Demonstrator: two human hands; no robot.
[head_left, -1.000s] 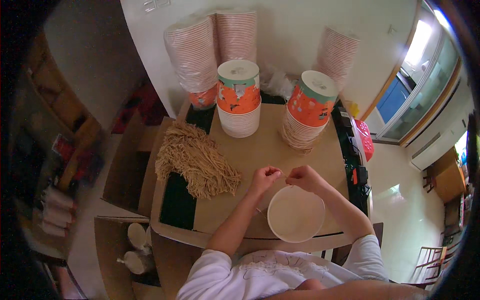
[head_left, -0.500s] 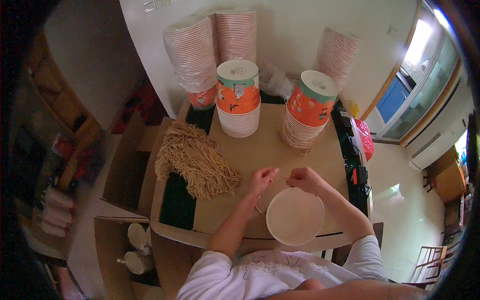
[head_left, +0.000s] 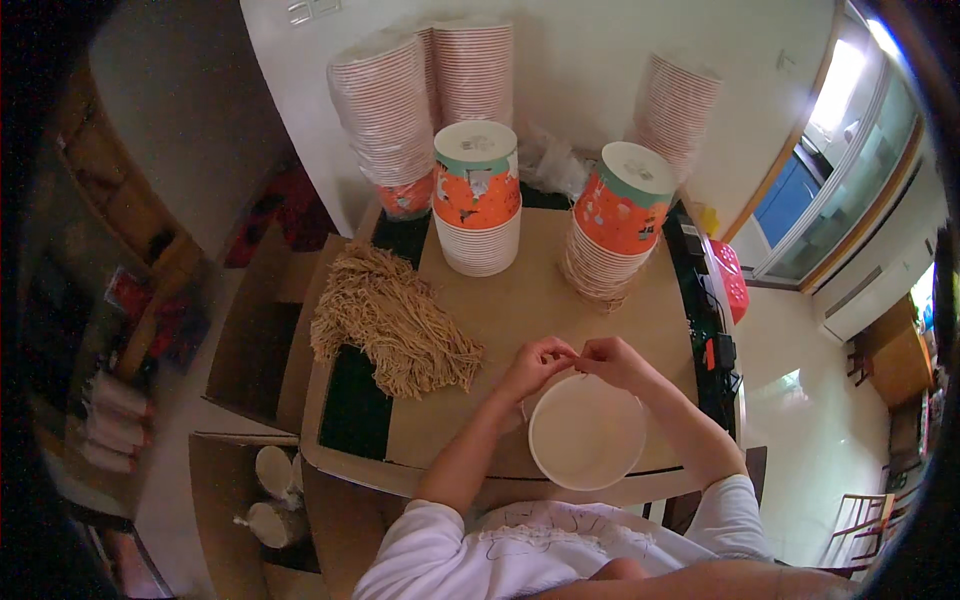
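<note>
My left hand (head_left: 538,366) and my right hand (head_left: 612,362) meet fingertip to fingertip just beyond the far rim of a white paper bucket (head_left: 587,435). Both hands are closed in a pinch on a thin twine, most of which the fingers hide. A bit of this twine (head_left: 523,410) shows beside my left wrist, near the bucket's side. The bucket stands mouth up at the table's near edge, and its inside is bare white. To the left lies a heap of tan twine strands (head_left: 395,320).
Two upside-down stacks of orange-and-green paper buckets, a left one (head_left: 477,200) and a right one (head_left: 622,220), stand farther back. Wrapped bucket stacks (head_left: 380,110) line the wall. Power adapters (head_left: 718,350) sit along the right edge. Open cardboard boxes (head_left: 245,480) are at the left.
My left hand has moved right and its fingers have closed, meeting my right hand's fingertips. The white bucket has shifted slightly left.
</note>
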